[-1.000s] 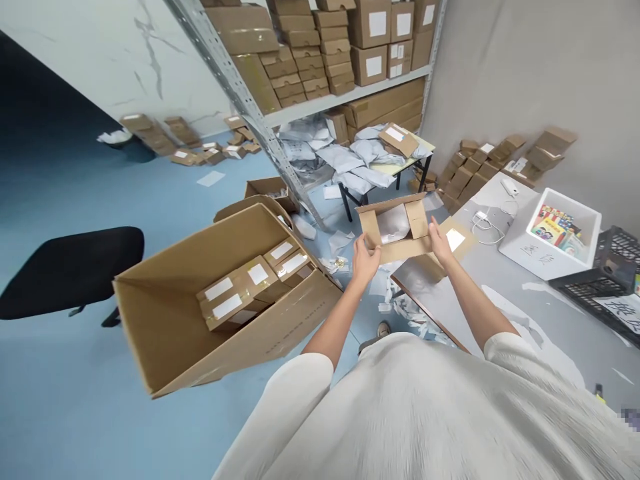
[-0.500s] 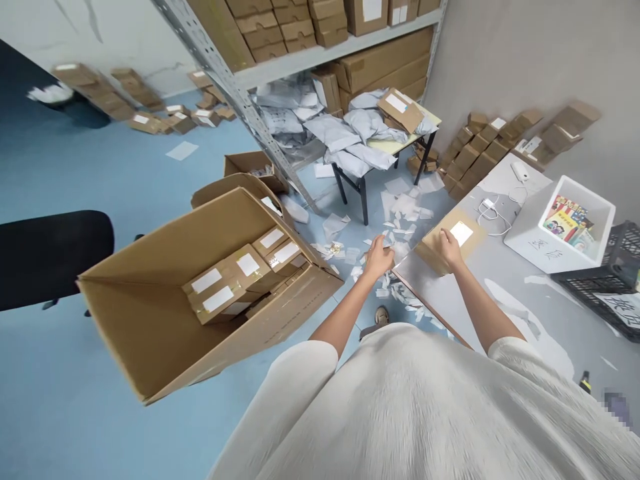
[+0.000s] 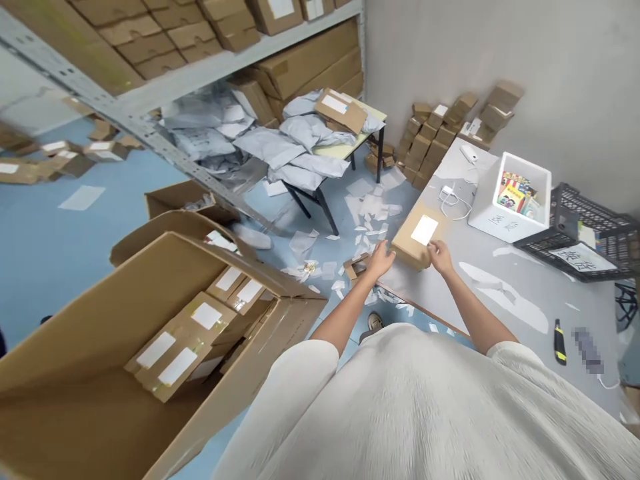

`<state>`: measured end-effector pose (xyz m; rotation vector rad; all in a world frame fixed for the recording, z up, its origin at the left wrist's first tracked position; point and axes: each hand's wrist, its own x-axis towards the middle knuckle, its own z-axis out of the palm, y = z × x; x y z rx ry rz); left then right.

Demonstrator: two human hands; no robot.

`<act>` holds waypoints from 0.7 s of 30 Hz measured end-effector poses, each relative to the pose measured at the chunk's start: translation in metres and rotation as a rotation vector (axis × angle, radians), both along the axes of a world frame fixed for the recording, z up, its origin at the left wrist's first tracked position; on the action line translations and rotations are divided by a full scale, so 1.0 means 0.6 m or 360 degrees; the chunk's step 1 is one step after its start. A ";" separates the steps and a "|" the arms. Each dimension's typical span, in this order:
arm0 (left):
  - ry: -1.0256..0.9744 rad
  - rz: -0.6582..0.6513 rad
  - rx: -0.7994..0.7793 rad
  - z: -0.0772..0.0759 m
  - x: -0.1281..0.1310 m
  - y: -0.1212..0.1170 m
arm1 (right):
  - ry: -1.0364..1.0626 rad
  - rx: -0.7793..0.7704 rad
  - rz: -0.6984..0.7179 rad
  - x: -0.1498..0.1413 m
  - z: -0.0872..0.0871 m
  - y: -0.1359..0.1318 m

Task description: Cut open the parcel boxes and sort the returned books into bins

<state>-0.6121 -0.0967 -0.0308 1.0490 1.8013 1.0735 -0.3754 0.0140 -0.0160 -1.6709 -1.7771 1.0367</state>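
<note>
A taped cardboard box with a white label on top lies on the grey table, between my two hands. My left hand is at the box's left end, fingers apart and partly stretched out; whether they touch the cardboard is hard to tell. At the near right corner, my right hand has its thumb and curled fingers on the box edge. To my left stands a large open carton holding several labelled boxes.
On the table are a white bin of books, a black crate, a white cable and a black-and-yellow cutter. Grey mailer bags cover a small table by the metal shelf. Paper scraps litter the floor.
My view has swung right, towards the table. My left hand has come up to the box's left end. My right hand has shifted from the box's top to its near right corner.
</note>
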 end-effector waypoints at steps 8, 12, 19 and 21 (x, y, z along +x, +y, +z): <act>-0.0079 -0.0086 -0.0146 -0.009 0.025 0.089 | 0.0336 -0.0625 -0.0339 0.030 0.008 -0.059; 0.0071 -0.0170 -0.0216 -0.008 0.052 0.091 | 0.0519 -0.0770 -0.0304 0.031 0.015 -0.061; 0.0041 -0.0118 -0.0067 0.019 0.139 0.095 | 0.0591 -0.0567 -0.0478 0.103 0.029 -0.047; 0.0041 -0.0150 -0.0041 0.029 0.175 0.104 | 0.0596 -0.0489 -0.0523 0.140 0.032 -0.047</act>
